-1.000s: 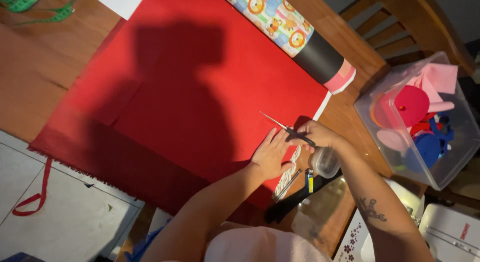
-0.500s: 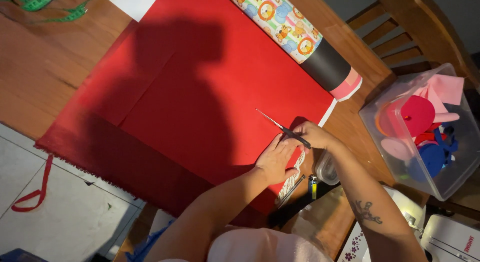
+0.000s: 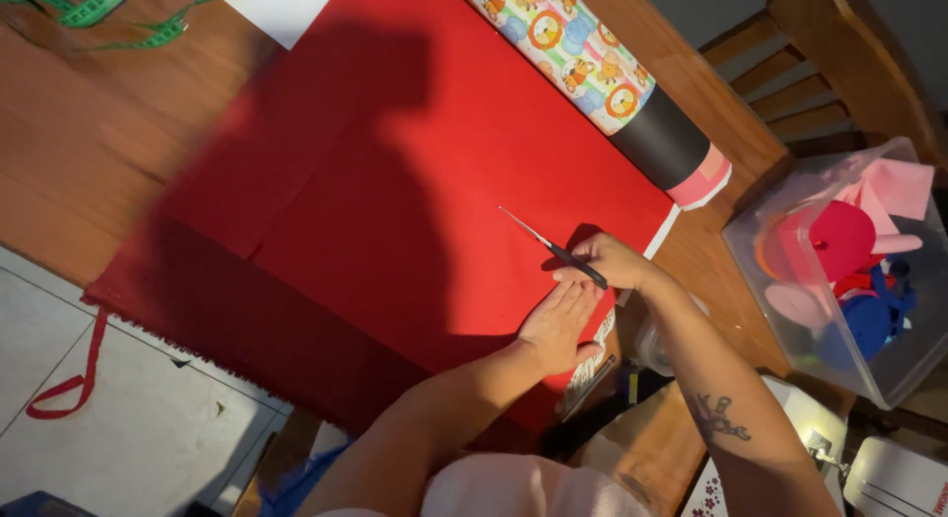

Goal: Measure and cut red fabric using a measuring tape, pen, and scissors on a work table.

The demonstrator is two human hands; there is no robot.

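1. Wooden table (image 3: 89, 171) carried a big red fabric sheet (image 3: 395, 181) lying flat, near a patterned roll (image 3: 583, 68) and a clear box (image 3: 849, 280).
2. Left hand (image 3: 558, 324) lay flat with loose fingers, pressing the sheet near its edge.
3. Right hand (image 3: 612, 262) gripped scissors (image 3: 553, 247), whose blades pointed into the sheet.
4. Judging by this, the cut was only begun; most fabric remained whole.

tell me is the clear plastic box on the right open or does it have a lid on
Open. The clear plastic box shows no lid, and pink and red foam pieces stick up past its rim beside the red fabric.
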